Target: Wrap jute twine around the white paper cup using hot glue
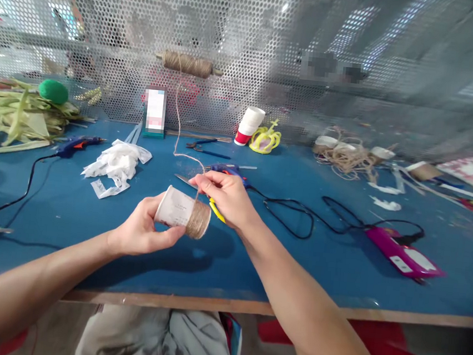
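Observation:
My left hand (141, 230) is closed round a white paper cup (175, 208) held on its side above the blue table (129, 245). Brown twine (199, 220) is wound round the cup's narrow end. My right hand (224, 196) pinches the twine strand (178, 116) just above the cup. That strand runs up to a twine spool (187, 64) on a rod at the perforated metal screen. A yellow-handled tool shows under my right hand.
A blue glue gun (231, 170) with a black cord lies behind my hands; another glue gun (78, 144) at left. White strips (116, 166), scissors (204, 145), stacked cups (249, 125), a purple device (402, 255), green leaves (12, 117) and loose twine (349, 157) lie around.

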